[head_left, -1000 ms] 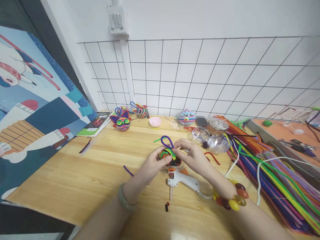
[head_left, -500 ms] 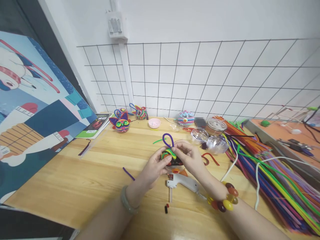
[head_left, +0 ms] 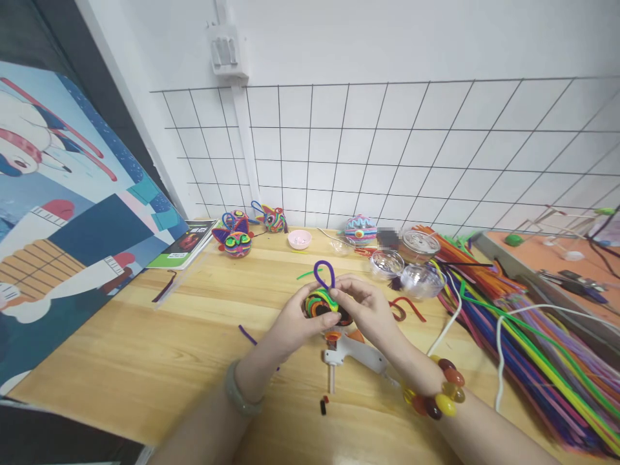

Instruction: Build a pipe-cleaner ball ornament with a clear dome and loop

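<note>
A small round ornament (head_left: 317, 302) wrapped in green, yellow, orange and black pipe cleaner is between my hands, partly hidden by the fingers. From its top rises a purple pipe-cleaner loop (head_left: 333, 272). My left hand (head_left: 293, 323) grips the ornament from the left, thumb across its near side. On the other side, my right hand (head_left: 365, 307) has its fingers closed on the ornament, a fingertip pressing near the base of the loop. Just below, a white hot glue gun (head_left: 361, 354) lies on the wooden table (head_left: 194, 361).
Finished ornaments (head_left: 237, 244) and a pink bowl (head_left: 299, 239) stand along the back. Clear plastic shells (head_left: 421, 279) lie at back right. A big bundle of pipe cleaners (head_left: 527, 361) and a white cord (head_left: 498, 361) fill the right side. A picture board (head_left: 92, 245) leans at left.
The ornament has turned slightly and shows more of its striped side. My left thumb has slid right across its front, and my right fingertip sits a little lower by the loop.
</note>
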A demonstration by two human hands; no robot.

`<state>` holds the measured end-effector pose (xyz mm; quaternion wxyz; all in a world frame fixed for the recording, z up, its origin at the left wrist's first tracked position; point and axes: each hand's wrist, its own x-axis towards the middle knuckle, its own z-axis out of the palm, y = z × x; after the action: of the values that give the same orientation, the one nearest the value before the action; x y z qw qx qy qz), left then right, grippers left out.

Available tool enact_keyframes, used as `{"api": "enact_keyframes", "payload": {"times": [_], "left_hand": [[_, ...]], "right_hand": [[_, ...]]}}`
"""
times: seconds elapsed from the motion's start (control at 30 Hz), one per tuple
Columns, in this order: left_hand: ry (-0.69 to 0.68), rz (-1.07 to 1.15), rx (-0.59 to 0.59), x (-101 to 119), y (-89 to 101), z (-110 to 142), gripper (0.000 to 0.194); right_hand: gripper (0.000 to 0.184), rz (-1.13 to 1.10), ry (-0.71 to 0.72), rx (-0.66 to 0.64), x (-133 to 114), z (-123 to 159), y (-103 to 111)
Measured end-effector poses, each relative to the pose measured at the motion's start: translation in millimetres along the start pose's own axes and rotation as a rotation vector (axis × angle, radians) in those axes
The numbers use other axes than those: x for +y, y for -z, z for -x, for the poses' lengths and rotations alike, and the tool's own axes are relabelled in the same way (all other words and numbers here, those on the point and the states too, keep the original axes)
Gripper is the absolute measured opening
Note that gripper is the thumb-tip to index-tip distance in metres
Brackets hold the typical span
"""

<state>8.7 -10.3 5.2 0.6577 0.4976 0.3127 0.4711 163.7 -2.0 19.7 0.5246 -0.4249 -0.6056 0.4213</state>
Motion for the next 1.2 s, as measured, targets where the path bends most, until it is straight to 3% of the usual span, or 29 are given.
{"api": "enact_keyframes", "payload": {"times": [0.3,0.63,1.2], "left_hand": [[-0.027,-0.033,0.109,-2,-2.6,1,0.06],[-0.213,-0.302,0.045,-3,1.8,3,0.04],[-0.269,-0.48,0.025,-10,7.6,1,0.037]], "right_hand": [[0.021,-0.134,-0.115,0.02,-6,2,-4],[0.026,-0.216,-0.17,0.028,-3,0,-4],[0.029,-0.073,-0.12,-0.072,-8,-3,2]]}}
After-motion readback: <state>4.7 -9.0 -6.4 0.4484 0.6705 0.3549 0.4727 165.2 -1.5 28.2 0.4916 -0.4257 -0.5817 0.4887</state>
